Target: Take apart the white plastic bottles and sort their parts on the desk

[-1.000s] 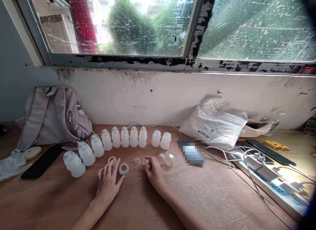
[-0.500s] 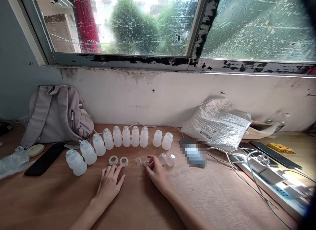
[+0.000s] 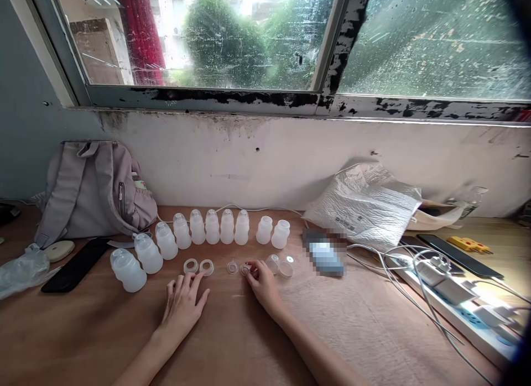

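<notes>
Several small white plastic bottles [image 3: 211, 227] stand in a curved row on the wooden table [image 3: 249, 342]. In front of them lie two white screw rings [image 3: 198, 266], a clear teat [image 3: 232, 267] and two clear caps [image 3: 279, 266]. My left hand [image 3: 182, 306] rests flat on the table just below the rings, fingers spread, holding nothing. My right hand [image 3: 261, 282] pinches a small clear teat [image 3: 245, 270] at its fingertips, next to the loose caps.
A grey backpack [image 3: 91, 189] leans on the wall at the left, with a black phone [image 3: 74, 271] and a crumpled bag before it. At the right lie a plastic mailer [image 3: 365, 206], a blurred card, a power strip [image 3: 456, 308] with cables, and another phone.
My left hand let go of a ring beside the other one and drew back a little. My right hand closed its fingertips on the small teat.
</notes>
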